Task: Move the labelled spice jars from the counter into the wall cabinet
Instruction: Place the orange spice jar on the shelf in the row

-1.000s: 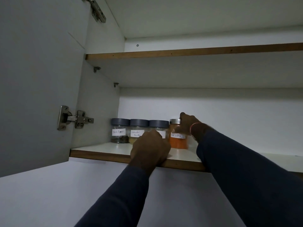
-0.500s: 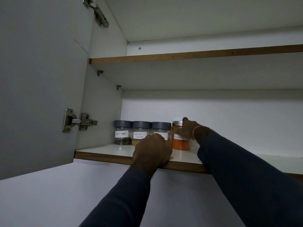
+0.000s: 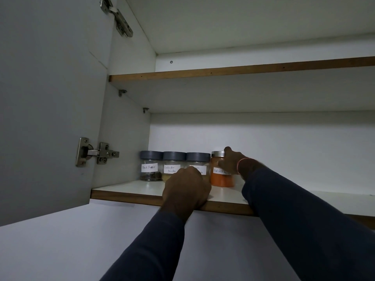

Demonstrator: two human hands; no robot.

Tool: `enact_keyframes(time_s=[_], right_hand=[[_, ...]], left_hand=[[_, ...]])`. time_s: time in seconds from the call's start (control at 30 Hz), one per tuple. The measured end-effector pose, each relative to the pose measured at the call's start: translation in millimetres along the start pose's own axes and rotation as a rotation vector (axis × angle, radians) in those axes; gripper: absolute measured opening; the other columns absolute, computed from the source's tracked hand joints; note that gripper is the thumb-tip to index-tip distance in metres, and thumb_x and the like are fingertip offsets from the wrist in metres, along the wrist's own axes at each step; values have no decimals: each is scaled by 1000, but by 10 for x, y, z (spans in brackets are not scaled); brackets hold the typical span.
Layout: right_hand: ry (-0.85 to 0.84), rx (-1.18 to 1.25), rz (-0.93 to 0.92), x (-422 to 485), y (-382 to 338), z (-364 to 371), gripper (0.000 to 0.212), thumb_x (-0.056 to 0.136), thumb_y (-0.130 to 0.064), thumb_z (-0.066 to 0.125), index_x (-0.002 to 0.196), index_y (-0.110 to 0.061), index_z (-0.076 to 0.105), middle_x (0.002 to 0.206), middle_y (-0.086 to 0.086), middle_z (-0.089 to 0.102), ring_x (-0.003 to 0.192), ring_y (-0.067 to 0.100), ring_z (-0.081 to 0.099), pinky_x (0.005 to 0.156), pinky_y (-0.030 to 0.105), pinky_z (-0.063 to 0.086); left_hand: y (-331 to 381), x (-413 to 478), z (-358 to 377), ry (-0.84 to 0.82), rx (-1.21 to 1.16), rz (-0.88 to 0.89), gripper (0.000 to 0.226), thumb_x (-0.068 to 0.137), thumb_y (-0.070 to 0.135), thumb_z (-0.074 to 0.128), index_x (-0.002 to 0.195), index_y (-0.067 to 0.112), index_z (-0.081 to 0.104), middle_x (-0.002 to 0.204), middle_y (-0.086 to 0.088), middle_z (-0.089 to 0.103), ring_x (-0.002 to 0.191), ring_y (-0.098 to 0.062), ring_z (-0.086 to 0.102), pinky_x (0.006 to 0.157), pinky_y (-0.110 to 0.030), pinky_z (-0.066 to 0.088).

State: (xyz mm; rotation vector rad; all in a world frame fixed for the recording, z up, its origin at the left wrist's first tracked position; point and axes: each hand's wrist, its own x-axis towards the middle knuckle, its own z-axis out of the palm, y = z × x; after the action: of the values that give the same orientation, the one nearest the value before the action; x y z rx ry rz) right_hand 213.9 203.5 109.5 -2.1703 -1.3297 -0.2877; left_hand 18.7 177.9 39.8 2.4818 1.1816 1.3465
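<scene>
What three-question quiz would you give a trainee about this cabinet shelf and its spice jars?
1. True or false: the orange-filled glass jar with a silver lid stands at the left end of the row.
2. How many grey-lidded clear glass jars stand on the white lower shelf? A two, B three, C five.
3. Fill in: the right hand grips the jar labelled Red ____.
Key: 1 false; 2 B; 3 chilli.
</scene>
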Motion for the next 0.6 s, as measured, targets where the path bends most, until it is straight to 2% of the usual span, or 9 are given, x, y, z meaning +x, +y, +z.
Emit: enact_keyframes(time_s=[0.07, 0.13, 0.23, 0.3, 0.33, 0.4, 0.47, 0.53, 0.6], right_hand=[[-6, 48, 3, 1, 23, 34, 68, 92, -43, 55, 144, -13, 23, 137, 19, 48, 118, 35, 54, 87, 40, 46], [28, 42, 26, -62, -9, 0, 86, 88, -57, 54, 151, -19, 9, 151, 22, 26, 129, 42, 44, 96, 46, 43], [115, 12, -72, -200, -111, -22, 86, 86, -63, 48, 152, -23, 11, 159, 16, 3, 137, 44, 32, 107, 53, 37], [109, -63, -152, -280, -221, 31, 87, 80, -70, 41, 148, -18, 26, 157, 16, 13, 138, 42, 30, 109, 54, 33], [-13, -121, -154, -826, -21, 186, 87, 79, -71, 38, 144, -14, 34, 154, 18, 22, 136, 41, 31, 109, 52, 32], [-19, -98, -302, -1083, -62, 232, 66, 91, -54, 40, 134, -5, 45, 142, 23, 38, 131, 40, 38, 107, 44, 33], [17, -21, -343, -1225, -185, 100, 46, 98, -32, 40, 131, -1, 48, 139, 26, 43, 129, 41, 42, 107, 42, 37], [62, -37, -401, -1489, -268, -46, 41, 98, -27, 41, 130, -2, 49, 137, 25, 46, 124, 42, 47, 103, 46, 41], [88, -126, -446, -2032, -93, -38, 38, 96, -32, 45, 125, -9, 53, 128, 20, 54, 115, 38, 54, 97, 45, 45]], left_hand=[[22, -48, -14, 21, -18, -2, 30, 87, 29, 47, 92, 12, 72, 92, -4, 71, 85, -20, 63, 80, -34, 54], [5, -18, -24, 99, -84, -15, 27, 85, 29, 49, 77, 13, 69, 79, -2, 69, 75, -18, 62, 75, -34, 56], [33, -69, -35, 197, -192, -9, 26, 81, 26, 50, 61, 13, 61, 61, -1, 61, 62, -16, 60, 63, -33, 56], [25, -40, -29, 246, -205, 3, 27, 77, 30, 48, 60, 13, 60, 59, -2, 60, 60, -19, 60, 59, -32, 53], [67, -475, 51, 145, -189, -52, 29, 75, 34, 47, 62, 12, 61, 62, -4, 62, 62, -22, 61, 60, -33, 52], [21, -471, 39, 174, -215, -50, 37, 72, 41, 44, 69, 11, 64, 72, -9, 67, 69, -29, 63, 65, -34, 53], [23, -272, 3, 226, -215, -42, 40, 71, 40, 44, 74, 8, 67, 78, -14, 69, 73, -33, 63, 65, -32, 49], [62, -154, -107, 294, -164, 20, 37, 76, 35, 42, 74, 7, 66, 78, -15, 69, 71, -32, 61, 61, -30, 42], [66, -462, -75, 303, -113, 148, 35, 80, 32, 40, 72, 10, 66, 73, -13, 68, 70, -31, 63, 60, -32, 45]])
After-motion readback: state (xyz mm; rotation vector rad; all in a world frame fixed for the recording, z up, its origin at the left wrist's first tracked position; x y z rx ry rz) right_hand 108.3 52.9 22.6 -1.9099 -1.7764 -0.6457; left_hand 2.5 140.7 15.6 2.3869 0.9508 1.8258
